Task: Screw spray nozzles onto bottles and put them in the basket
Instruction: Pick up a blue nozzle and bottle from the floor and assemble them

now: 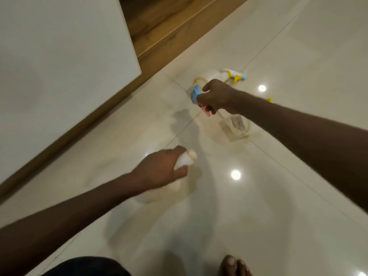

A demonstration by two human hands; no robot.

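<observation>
At the bottom edge of the view, the person's bare toes (235,265) rest on the glossy pale tiled floor (268,206), with a patch of dark clothing (85,265) to their left.

Further out, the left hand (159,170) is wrapped around a white bottle (184,161) just below its neck. The fingers are curled closed over the bottle's shoulder, and its open neck, without any nozzle on it, pokes out toward the right. The bottle's lower body is blurred and mostly hidden under the hand, so whether it touches the floor cannot be told.

Beyond that, the right hand (217,95) reaches out from the right and is closed around a spray nozzle (197,96) with a blue head and a pink trigger. The blue part sticks out to the left of the fist and the pink part below it. Just beside this hand, toward the viewer, a clear bottle (237,124) with a label lies on the floor, blurred.

Farther still, a white bottle with a yellow and white nozzle (225,75) already fitted lies on its side on the tiles, its nozzle pointing right. A small yellow piece (270,99) shows just past the right forearm; what it is cannot be told.

At the far left, a white panel (59,66) with a wooden edge rises from the floor, and wood-grain boards (169,22) run behind it. Ceiling lights reflect as bright spots on the tiles.
</observation>
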